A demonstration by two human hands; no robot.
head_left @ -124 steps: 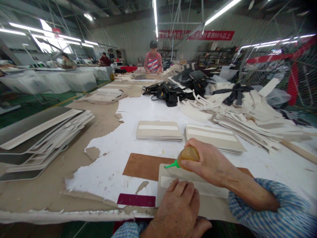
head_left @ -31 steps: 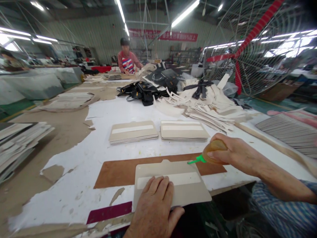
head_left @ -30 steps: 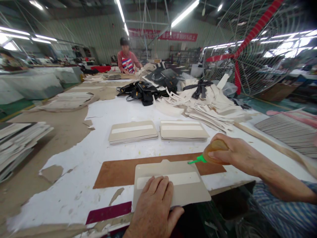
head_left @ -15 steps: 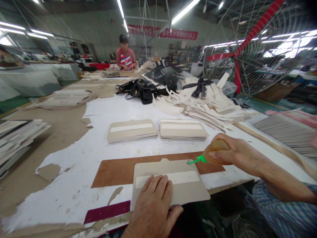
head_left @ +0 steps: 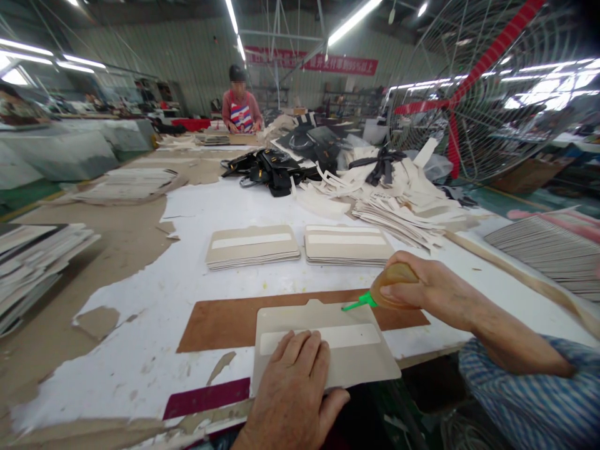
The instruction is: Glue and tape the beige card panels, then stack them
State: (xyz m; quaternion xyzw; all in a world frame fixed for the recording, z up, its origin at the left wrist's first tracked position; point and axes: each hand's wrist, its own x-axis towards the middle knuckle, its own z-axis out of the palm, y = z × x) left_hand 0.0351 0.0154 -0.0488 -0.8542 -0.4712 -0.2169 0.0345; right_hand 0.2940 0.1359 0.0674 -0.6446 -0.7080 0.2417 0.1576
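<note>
My left hand (head_left: pixel 295 381) lies flat on a beige panel (head_left: pixel 375 359) with rounded corners, a small tab on its far edge and a pale strip (head_left: pixel 354 335) across it. The fingers rest over part of that strip. Wrapped in my right hand (head_left: pixel 434 287) is an amber squeeze bottle (head_left: pixel 398 284) with a green nozzle (head_left: pixel 360 302). The nozzle tip is at the panel's surface near its far edge, right of the tab. Beneath the panel, a brown strip of material (head_left: pixel 220 322) shows on both sides.
Two stacks of similar panels (head_left: pixel 253 240) (head_left: pixel 347 244) stand beyond. A maroon strip (head_left: pixel 209 399) lies at the front edge. Black straps (head_left: pixel 272 172) and pale scraps (head_left: pixel 398 200) pile up farther back. A large fan (head_left: pixel 469 94) stands right; a co-worker (head_left: pixel 241 106) is at the far end.
My right hand has moved left with the bottle, carrying the nozzle tip along the panel's far edge toward the tab. My left hand stays on the panel; the whole view shifts slightly.
</note>
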